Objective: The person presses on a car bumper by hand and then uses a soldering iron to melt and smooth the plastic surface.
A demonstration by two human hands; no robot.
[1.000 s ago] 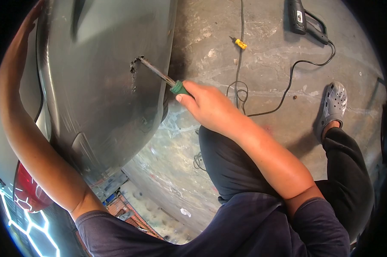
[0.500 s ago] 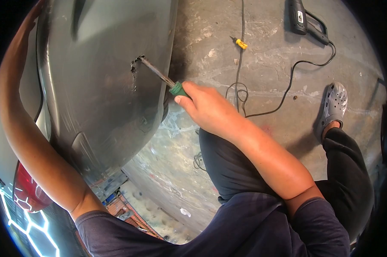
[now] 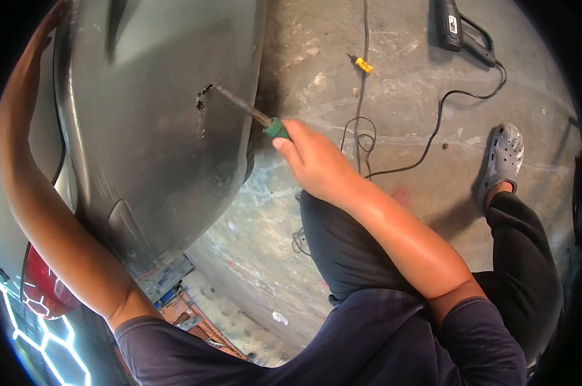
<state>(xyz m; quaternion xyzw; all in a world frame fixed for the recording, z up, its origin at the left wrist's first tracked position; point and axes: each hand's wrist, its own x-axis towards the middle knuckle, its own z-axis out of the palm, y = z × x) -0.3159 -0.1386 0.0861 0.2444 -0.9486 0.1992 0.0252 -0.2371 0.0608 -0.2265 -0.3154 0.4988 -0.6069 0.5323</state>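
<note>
My right hand [image 3: 313, 154] is closed around the green handle of a screwdriver [image 3: 244, 105] with a long, worn metal shaft. Its tip lies close to the upper end of a jagged, cracked hole [image 3: 204, 96] in a grey car bumper [image 3: 152, 141]. From that hole a broken line of small gaps runs down the panel. Far to the left, my left arm reaches along the bumper's edge, and my left hand [image 3: 45, 29] lies stretched against the car body, its fingertips cut off by the dark rim of the view.
On the concrete floor [image 3: 407, 116] lie a yellow-handled screwdriver [image 3: 364, 65], a black heat gun [image 3: 455, 29] and its looping cord [image 3: 439, 109]. My foot in a grey clog [image 3: 506, 151] stands at right. A red tail light [image 3: 43, 286] shows at lower left.
My right hand has drawn back slightly to the right, and the screwdriver's tip has come away from the hole's edge. My left arm has stayed in place.
</note>
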